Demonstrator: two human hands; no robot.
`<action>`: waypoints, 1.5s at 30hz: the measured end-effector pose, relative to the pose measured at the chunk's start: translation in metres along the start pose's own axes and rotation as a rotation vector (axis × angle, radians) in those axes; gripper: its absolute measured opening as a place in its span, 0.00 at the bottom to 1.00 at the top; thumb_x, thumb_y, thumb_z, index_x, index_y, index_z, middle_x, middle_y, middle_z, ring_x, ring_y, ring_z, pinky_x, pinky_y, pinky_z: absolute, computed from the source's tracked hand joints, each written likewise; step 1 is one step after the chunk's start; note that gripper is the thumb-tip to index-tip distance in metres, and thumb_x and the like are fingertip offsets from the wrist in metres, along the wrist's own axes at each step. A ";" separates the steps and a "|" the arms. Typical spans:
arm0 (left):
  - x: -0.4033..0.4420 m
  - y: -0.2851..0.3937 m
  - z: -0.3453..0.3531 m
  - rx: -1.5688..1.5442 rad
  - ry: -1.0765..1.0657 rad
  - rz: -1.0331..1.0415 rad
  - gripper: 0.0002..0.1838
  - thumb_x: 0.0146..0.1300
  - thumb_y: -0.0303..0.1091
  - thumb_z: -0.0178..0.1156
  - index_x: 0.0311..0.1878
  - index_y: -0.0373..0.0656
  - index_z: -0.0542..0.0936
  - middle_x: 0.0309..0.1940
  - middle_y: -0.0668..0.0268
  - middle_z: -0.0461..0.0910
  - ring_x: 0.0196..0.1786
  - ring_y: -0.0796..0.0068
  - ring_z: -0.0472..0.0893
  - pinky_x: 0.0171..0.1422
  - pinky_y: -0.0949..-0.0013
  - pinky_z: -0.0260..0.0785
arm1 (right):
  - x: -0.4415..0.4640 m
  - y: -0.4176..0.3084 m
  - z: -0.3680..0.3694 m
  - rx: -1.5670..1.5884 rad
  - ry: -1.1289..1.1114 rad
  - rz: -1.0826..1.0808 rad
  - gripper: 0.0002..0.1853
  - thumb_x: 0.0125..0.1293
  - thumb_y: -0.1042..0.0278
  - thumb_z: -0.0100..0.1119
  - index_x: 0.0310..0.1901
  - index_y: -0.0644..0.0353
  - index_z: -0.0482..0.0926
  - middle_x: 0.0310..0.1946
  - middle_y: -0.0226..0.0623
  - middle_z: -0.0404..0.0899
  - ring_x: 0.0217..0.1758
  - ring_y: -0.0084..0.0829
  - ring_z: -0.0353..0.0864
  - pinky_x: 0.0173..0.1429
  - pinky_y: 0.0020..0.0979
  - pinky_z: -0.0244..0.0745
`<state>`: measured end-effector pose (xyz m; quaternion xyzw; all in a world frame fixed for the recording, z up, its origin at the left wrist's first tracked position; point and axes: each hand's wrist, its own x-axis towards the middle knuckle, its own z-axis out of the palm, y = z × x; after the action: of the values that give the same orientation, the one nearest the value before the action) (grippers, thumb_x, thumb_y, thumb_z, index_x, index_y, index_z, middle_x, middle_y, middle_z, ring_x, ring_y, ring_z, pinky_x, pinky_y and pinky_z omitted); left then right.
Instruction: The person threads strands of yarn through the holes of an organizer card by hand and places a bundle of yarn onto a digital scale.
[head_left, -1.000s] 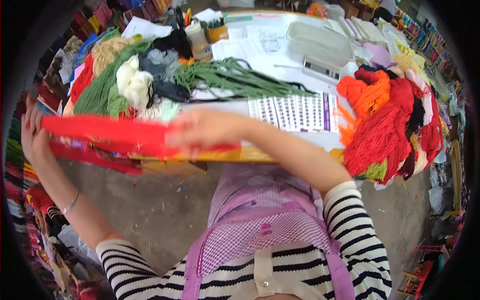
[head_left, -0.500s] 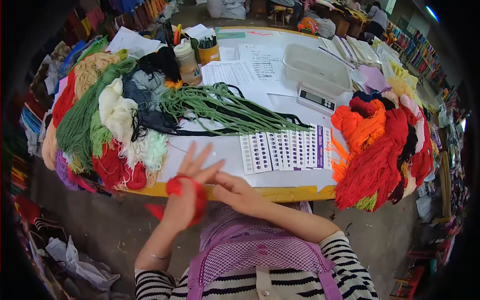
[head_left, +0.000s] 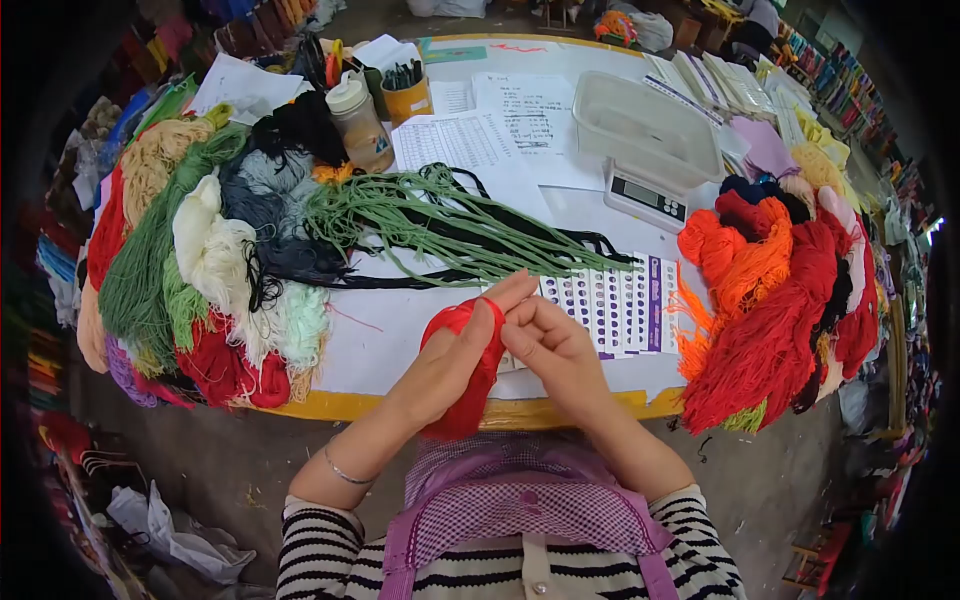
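Over the surface's (head_left: 340,405) near edge, your left hand (head_left: 446,367) bears the red yarn (head_left: 470,402), seemingly freeing your right hand (head_left: 562,358), whose grip I can't tell.

Can't read any text, lol
Just tiny print on papers (head_left: 455,140) upper middle, cards (head_left: 655,305) right of centre.

Red yarn (head_left: 476,392) partly hidden, writing (head_left: 525,117) illegible
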<state>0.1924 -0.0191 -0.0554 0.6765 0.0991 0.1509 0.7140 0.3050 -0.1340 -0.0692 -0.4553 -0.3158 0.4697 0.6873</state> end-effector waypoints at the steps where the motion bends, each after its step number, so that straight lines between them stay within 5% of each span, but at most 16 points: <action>1: 0.003 -0.001 0.003 -0.008 0.065 0.017 0.28 0.76 0.46 0.36 0.66 0.32 0.65 0.65 0.58 0.67 0.55 0.70 0.76 0.60 0.70 0.67 | 0.003 -0.003 -0.004 -0.050 -0.001 0.007 0.07 0.69 0.68 0.55 0.41 0.63 0.75 0.33 0.25 0.77 0.38 0.15 0.73 0.47 0.20 0.68; 5: 0.012 0.007 0.001 0.085 0.129 0.052 0.19 0.72 0.36 0.48 0.54 0.29 0.77 0.49 0.58 0.81 0.47 0.74 0.80 0.55 0.72 0.70 | 0.005 -0.003 -0.014 0.045 0.085 -0.014 0.04 0.65 0.73 0.59 0.38 0.63 0.79 0.36 0.29 0.80 0.39 0.17 0.76 0.47 0.21 0.69; 7: 0.013 0.005 0.000 -0.139 0.239 -0.080 0.14 0.69 0.30 0.52 0.45 0.27 0.81 0.37 0.59 0.84 0.39 0.79 0.80 0.45 0.75 0.72 | 0.005 -0.005 -0.012 0.103 0.144 0.007 0.05 0.65 0.72 0.59 0.38 0.63 0.80 0.37 0.32 0.81 0.39 0.20 0.78 0.48 0.23 0.70; 12: 0.011 0.011 0.007 -0.532 0.358 -0.153 0.17 0.70 0.33 0.50 0.45 0.26 0.79 0.44 0.54 0.82 0.38 0.73 0.81 0.44 0.72 0.74 | 0.008 -0.001 -0.018 0.145 -0.006 -0.036 0.08 0.68 0.67 0.56 0.39 0.64 0.78 0.33 0.34 0.80 0.39 0.24 0.78 0.49 0.26 0.70; 22: 0.005 0.007 0.010 -0.550 0.239 -0.117 0.18 0.71 0.36 0.49 0.49 0.28 0.78 0.49 0.51 0.80 0.38 0.74 0.80 0.38 0.72 0.75 | 0.001 0.000 -0.018 0.147 -0.013 -0.020 0.08 0.69 0.67 0.55 0.40 0.63 0.78 0.33 0.32 0.80 0.38 0.23 0.77 0.49 0.26 0.70; 24: 0.005 0.009 0.014 -0.442 0.270 -0.082 0.14 0.70 0.37 0.51 0.41 0.33 0.77 0.55 0.47 0.76 0.37 0.74 0.76 0.36 0.73 0.73 | -0.001 -0.002 -0.017 0.151 -0.020 -0.013 0.08 0.69 0.67 0.55 0.40 0.64 0.78 0.33 0.33 0.80 0.38 0.23 0.77 0.50 0.26 0.70; 28: 0.003 0.015 0.023 -0.422 0.311 -0.084 0.13 0.70 0.37 0.52 0.42 0.34 0.77 0.56 0.48 0.76 0.37 0.76 0.76 0.36 0.73 0.73 | -0.005 -0.007 -0.013 0.133 -0.023 -0.026 0.08 0.69 0.68 0.55 0.41 0.63 0.78 0.34 0.32 0.80 0.38 0.22 0.76 0.51 0.26 0.69; 32: -0.008 0.014 0.005 -0.503 0.476 -0.138 0.09 0.70 0.33 0.52 0.36 0.38 0.77 0.40 0.59 0.81 0.33 0.77 0.79 0.35 0.76 0.73 | -0.009 -0.007 -0.016 0.100 0.055 -0.079 0.07 0.69 0.67 0.54 0.38 0.61 0.78 0.32 0.27 0.78 0.34 0.19 0.73 0.44 0.22 0.68; 34: -0.031 0.005 -0.050 -0.769 0.491 -0.084 0.09 0.70 0.35 0.53 0.34 0.41 0.74 0.30 0.66 0.76 0.25 0.81 0.72 0.27 0.80 0.66 | -0.023 -0.029 -0.053 0.450 -0.078 0.110 0.07 0.69 0.66 0.55 0.34 0.58 0.77 0.29 0.22 0.73 0.29 0.17 0.68 0.36 0.19 0.64; 35: -0.047 0.004 -0.086 -0.949 0.441 -0.001 0.09 0.70 0.35 0.53 0.33 0.43 0.73 0.25 0.70 0.72 0.21 0.84 0.68 0.22 0.82 0.61 | -0.031 -0.044 -0.064 0.165 0.079 0.036 0.07 0.67 0.67 0.57 0.32 0.58 0.76 0.25 0.20 0.69 0.26 0.14 0.64 0.31 0.18 0.58; 37: -0.089 0.010 -0.135 -0.839 0.776 0.042 0.08 0.69 0.36 0.53 0.34 0.44 0.71 0.23 0.72 0.70 0.19 0.87 0.63 0.15 0.84 0.50 | -0.048 -0.075 -0.105 -0.553 0.210 -0.140 0.04 0.62 0.69 0.58 0.31 0.58 0.77 0.24 0.18 0.70 0.28 0.12 0.64 0.33 0.19 0.58; 41: -0.189 0.005 -0.222 -0.485 1.138 0.100 0.09 0.69 0.37 0.54 0.41 0.42 0.74 0.29 0.70 0.75 0.18 0.87 0.63 0.14 0.83 0.45 | -0.081 -0.155 -0.198 -1.137 0.608 -0.083 0.08 0.61 0.62 0.62 0.35 0.58 0.81 0.28 0.21 0.76 0.32 0.13 0.70 0.36 0.19 0.63; 42: -0.211 0.006 -0.238 -0.444 1.157 0.108 0.09 0.69 0.37 0.53 0.41 0.41 0.74 0.30 0.69 0.75 0.18 0.86 0.62 0.14 0.83 0.46 | -0.091 -0.172 -0.253 -1.252 0.622 -0.275 0.10 0.64 0.61 0.60 0.38 0.60 0.82 0.31 0.24 0.79 0.34 0.16 0.72 0.40 0.21 0.67; 44: -0.254 0.009 -0.268 -0.325 1.203 0.170 0.10 0.70 0.38 0.52 0.41 0.41 0.74 0.29 0.70 0.75 0.18 0.86 0.62 0.14 0.83 0.47 | -0.120 -0.223 -0.335 -1.519 1.025 -0.232 0.13 0.63 0.58 0.62 0.39 0.61 0.82 0.30 0.30 0.81 0.35 0.18 0.76 0.43 0.23 0.70; 45: -0.267 0.018 -0.275 -0.195 1.357 0.161 0.11 0.70 0.39 0.52 0.42 0.41 0.75 0.28 0.71 0.74 0.18 0.87 0.62 0.14 0.83 0.46 | -0.145 -0.262 -0.399 -1.696 1.034 -0.198 0.16 0.63 0.57 0.61 0.43 0.61 0.82 0.35 0.36 0.83 0.38 0.21 0.78 0.45 0.24 0.71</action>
<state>-0.1538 0.1454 -0.0721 0.3704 0.4595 0.6018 0.5380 0.6911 -0.4386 0.0179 -0.9156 -0.2451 -0.2265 0.2240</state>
